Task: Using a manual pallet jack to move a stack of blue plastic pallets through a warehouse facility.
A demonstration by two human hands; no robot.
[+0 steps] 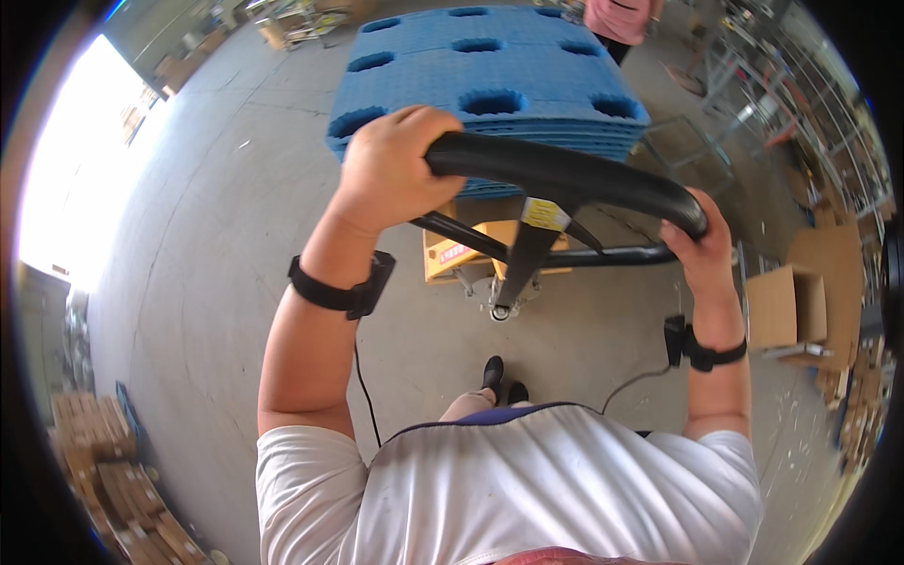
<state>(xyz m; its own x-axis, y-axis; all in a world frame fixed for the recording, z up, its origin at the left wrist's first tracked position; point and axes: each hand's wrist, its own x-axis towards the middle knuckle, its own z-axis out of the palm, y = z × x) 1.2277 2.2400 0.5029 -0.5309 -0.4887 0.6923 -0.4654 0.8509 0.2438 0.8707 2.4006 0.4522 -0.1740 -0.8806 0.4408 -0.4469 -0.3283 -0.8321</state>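
Observation:
The black loop handle of a pallet jack (565, 169) spans the space in front of my chest. My left hand (395, 169) is wrapped round its left end, and my right hand (702, 240) grips the right bend. From the handle a black shaft runs down to the jack's yellow body (494, 234) and small wheels near the floor. Just beyond stands a stack of blue plastic pallets (424, 80) with dark oval holes in the top. The handle hides the front of the stack in part, so I cannot tell where the forks sit.
A person in a pink top (617, 19) stands behind the stack at the far right. Metal racks (753, 104) and an open cardboard box (786, 306) line the right side. Flattened cardboard (122, 490) is piled at the lower left. A bright doorway (80, 169) opens on the left.

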